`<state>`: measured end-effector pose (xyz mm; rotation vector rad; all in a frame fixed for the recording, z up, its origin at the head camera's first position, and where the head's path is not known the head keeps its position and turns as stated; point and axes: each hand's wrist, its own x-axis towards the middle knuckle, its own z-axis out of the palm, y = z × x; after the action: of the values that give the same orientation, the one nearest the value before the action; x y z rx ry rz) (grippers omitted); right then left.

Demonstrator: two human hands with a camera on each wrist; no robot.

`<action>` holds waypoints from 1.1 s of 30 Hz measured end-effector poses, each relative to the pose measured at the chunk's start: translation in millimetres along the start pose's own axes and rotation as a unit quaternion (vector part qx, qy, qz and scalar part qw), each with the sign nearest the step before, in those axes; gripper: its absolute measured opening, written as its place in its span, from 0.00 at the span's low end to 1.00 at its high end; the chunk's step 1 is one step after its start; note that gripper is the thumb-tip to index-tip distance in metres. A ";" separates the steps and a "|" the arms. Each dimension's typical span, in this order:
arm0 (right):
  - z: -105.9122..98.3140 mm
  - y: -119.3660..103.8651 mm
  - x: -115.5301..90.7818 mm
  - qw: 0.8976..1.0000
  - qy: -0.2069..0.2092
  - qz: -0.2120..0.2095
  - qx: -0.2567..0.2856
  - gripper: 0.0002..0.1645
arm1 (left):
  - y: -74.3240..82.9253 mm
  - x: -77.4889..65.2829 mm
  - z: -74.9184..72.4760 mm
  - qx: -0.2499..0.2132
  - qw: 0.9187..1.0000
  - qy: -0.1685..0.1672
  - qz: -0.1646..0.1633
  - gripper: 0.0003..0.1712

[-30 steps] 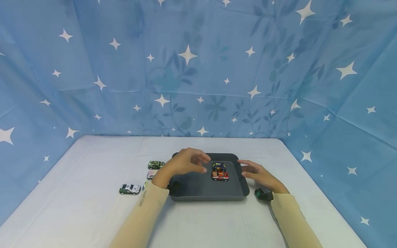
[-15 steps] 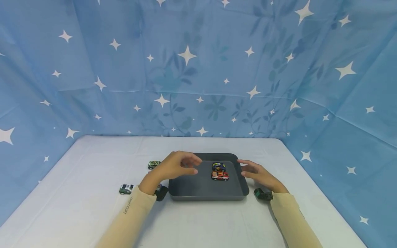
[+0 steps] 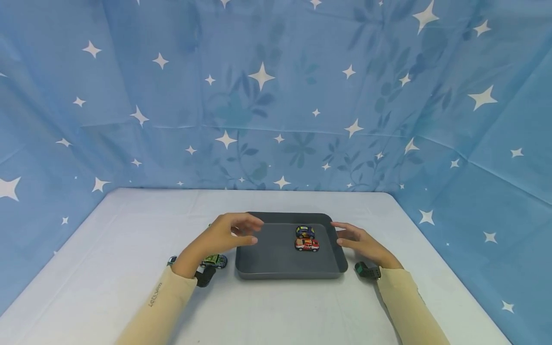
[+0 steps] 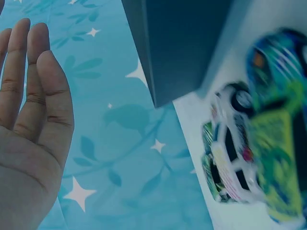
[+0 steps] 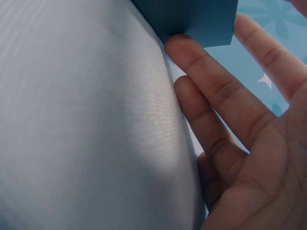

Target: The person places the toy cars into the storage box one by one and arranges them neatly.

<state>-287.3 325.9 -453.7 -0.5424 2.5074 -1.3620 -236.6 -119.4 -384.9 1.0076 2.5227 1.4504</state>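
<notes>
My left hand (image 3: 224, 235) hovers at the left edge of the grey tray (image 3: 276, 274), its fingers loosely bent and nothing in them. Below it, a green-and-yellow toy car (image 3: 215, 260) shows beside the wrist; the left wrist view has it blurred and close, next to a white toy car (image 4: 235, 143) and a green one (image 4: 209, 167). My right hand (image 3: 364, 245) rests by the tray's right side, its fingertips touching the tray wall in the right wrist view. Inside the tray, a dark blue toy car (image 3: 305, 232) stands behind a red-and-white toy car (image 3: 307, 245).
A white cloth (image 3: 280, 311) covers the table. Blue star-patterned curtain (image 3: 258, 105) hangs behind and along both sides. Another toy car (image 3: 171, 260) is mostly hidden behind the left forearm. Each wrist carries a dark strapped camera (image 3: 367, 270).
My left hand has moved leftward from above the tray to its left edge, covering most of the loose cars. The right hand and the cars in the tray have stayed put.
</notes>
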 end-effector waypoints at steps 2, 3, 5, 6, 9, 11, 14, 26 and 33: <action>0.1 -0.6 -0.7 1.000 0.001 0.003 0.000 0.40 | -3.3 -3.3 -1.9 -0.002 1.000 0.003 0.001 0.22; 0.2 -0.8 -1.1 1.000 0.002 0.004 0.001 0.40 | -4.5 -5.2 -2.9 -0.003 1.000 0.003 0.000 0.22; 0.5 -1.1 -1.6 1.000 0.001 0.005 0.002 0.40 | -6.2 -9.3 -5.2 -0.004 1.000 0.004 -0.005 0.22; 0.6 -1.2 -1.9 1.000 0.001 0.005 0.002 0.40 | -7.0 -11.3 -6.2 -0.005 1.000 0.005 -0.008 0.22; 0.8 -1.2 -2.1 1.000 0.000 0.006 0.001 0.40 | -10.1 -17.4 -8.9 -0.005 1.000 0.008 -0.014 0.22; 0.7 -1.1 -2.0 1.000 -0.001 0.005 0.000 0.40 | -12.1 -21.3 -10.8 -0.003 1.000 0.011 -0.014 0.22; 0.6 -0.8 -1.6 1.000 0.000 0.004 0.001 0.40 | -14.9 -26.9 -14.3 -0.001 1.000 0.014 -0.015 0.22; 1.0 -2.1 -0.8 1.000 0.003 0.007 -0.006 0.40 | -22.7 -49.3 -40.9 0.001 0.997 0.050 -0.054 0.23; 1.5 -5.5 -3.1 1.000 0.004 0.008 -0.009 0.40 | -27.8 -59.5 -58.9 0.017 0.995 0.051 -0.078 0.25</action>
<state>-282.9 323.3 -449.8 -0.5212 2.5272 -1.3389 -225.1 -206.8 -389.5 0.7381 2.6371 1.4537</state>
